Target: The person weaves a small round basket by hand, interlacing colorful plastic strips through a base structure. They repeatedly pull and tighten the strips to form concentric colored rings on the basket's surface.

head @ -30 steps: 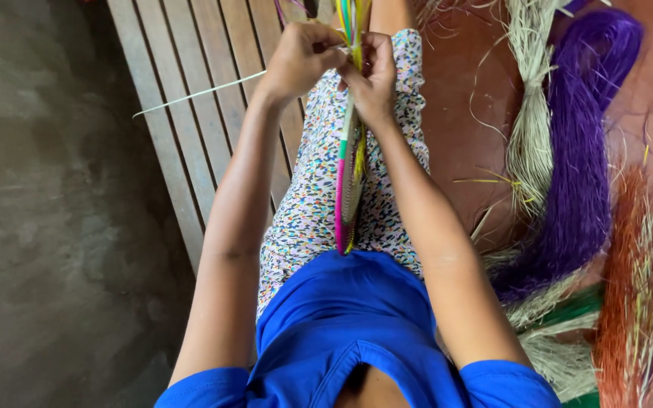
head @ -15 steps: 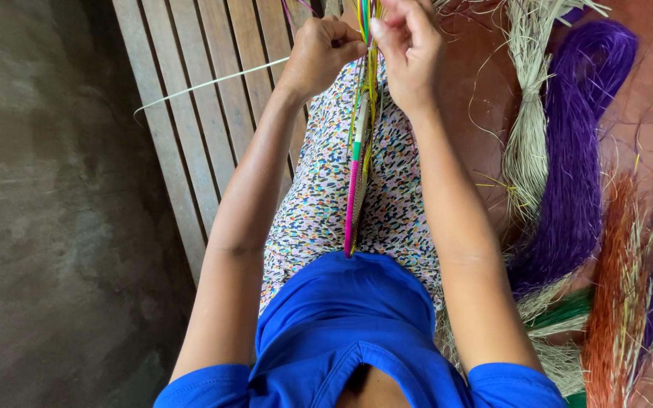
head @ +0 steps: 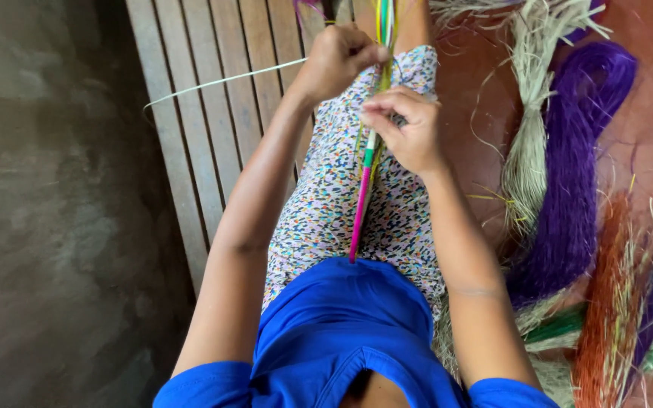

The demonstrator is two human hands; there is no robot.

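Right hand (head: 410, 132) and left hand (head: 338, 60) pinch the coloured woven strip (head: 362, 200); slatted bench (head: 205, 113) lies open leftward.

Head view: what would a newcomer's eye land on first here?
Top centre, both hands work a multicoloured woven fibre strip running down the lap: left hand closed in a grip above, right hand pinching it lower. To the right, a thick purple fibre bundle lies on the reddish floor beside a pale straw bundle.

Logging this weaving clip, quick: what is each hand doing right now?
Left hand: closed, gripping the pale strand.
Right hand: closed, pinching the multicoloured woven strip.
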